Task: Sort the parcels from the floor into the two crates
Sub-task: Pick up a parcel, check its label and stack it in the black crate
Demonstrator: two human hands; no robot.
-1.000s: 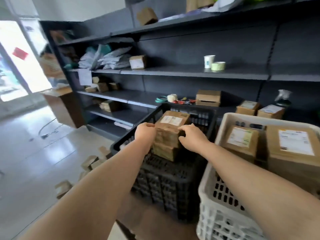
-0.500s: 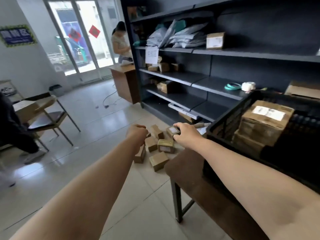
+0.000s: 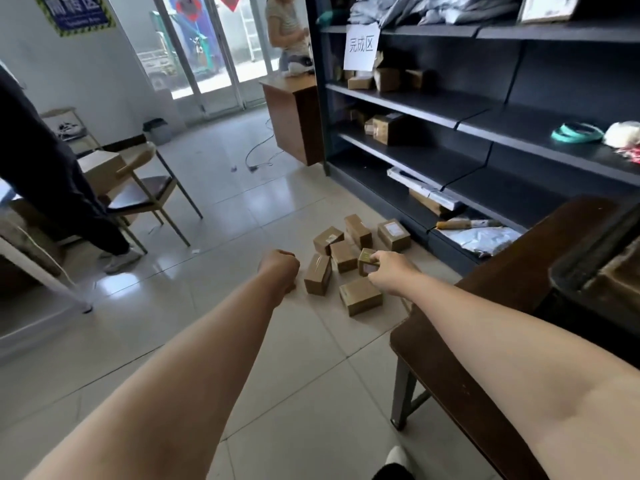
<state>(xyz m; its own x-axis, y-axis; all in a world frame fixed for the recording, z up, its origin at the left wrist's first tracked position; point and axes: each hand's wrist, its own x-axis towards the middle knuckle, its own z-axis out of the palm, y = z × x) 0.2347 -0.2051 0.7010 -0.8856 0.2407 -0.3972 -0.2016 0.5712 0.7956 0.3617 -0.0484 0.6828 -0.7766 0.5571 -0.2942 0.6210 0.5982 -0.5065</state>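
This is a parcel sorting or pickup depot. Dark metal shelving (image 3: 450, 109) fills the right side, holding cardboard boxes, grey mailer bags (image 3: 433, 8) at the top, rolls of tape (image 3: 576, 132) and a hand-lettered paper sign (image 3: 360, 46). Small labelled parcels (image 3: 360, 296) lie heaped on the tiled floor (image 3: 242, 209) at centre, a blue zone sign (image 3: 78, 12) hangs upper left, and glass doors (image 3: 207, 53) open onto the street at the top.

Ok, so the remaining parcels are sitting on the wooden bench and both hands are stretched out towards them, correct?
Not on the bench. The head view shows the parcels lying on the floor beside the bench, at the foot of the shelves. The rest holds: the left hand and right hand are both stretched out towards them.
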